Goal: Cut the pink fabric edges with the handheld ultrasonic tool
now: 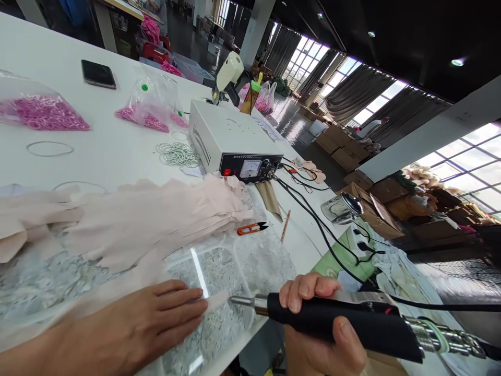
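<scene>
My right hand (313, 334) is wrapped around the black handle of a handheld ultrasonic welder (344, 321). The welder's metal tip points left and meets the end of a narrow pale strip of fabric (219, 300). Lying flat with fingers stretched out, my left hand (156, 318) presses on that strip, just left of the tip. Beneath both is a marble-patterned mat under a clear glossy cover (270, 256). Behind my left hand, layered pale pink fabric pieces (156, 214) are spread across the table. Orange-handled thread snips (251, 228) lie beside the pile's right end.
A white welder control box (242, 141) stands behind the fabric, with black cables (309, 209) running right. Bags of pink rings (47, 112), pale elastic bands (178, 154) and a phone (98, 74) lie at the back left. A lidded glass jar (340, 209) stands by the right edge.
</scene>
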{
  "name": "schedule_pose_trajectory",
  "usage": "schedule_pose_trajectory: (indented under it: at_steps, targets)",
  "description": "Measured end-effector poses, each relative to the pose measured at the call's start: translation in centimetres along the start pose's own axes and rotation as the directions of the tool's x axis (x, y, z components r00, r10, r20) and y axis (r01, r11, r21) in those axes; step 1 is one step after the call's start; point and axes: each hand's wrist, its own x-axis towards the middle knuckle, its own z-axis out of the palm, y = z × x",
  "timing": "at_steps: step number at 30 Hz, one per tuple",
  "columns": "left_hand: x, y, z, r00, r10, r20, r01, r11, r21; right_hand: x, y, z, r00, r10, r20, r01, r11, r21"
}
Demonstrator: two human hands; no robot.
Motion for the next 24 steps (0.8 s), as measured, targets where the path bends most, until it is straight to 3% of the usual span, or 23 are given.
schedule_pose_trajectory:
  at_steps: [10, 17, 24]
  targets:
    - [-0.08, -0.19, 0.33, 0.999, -0.032, -0.027, 0.03, 0.995, -0.095, 0.14, 0.04, 0.01, 0.999, 0.036, -0.038, -0.035, 0.999, 0.017]
    - [-0.31, -0.15, 0.98, 0.997, -0.065, 0.041, 0.071, 0.981, -0.182, 0.13, 0.03, 0.18, 0.997, 0.074, -0.02, -0.073, 0.997, 0.032]
    - [-0.24, 0.0, 0.47, 0.999, -0.048, 0.002, 0.048, 0.99, -0.132, 0.33, -0.05, 0.4, 0.998, 0.053, -0.038, -0.053, 0.998, 0.016]
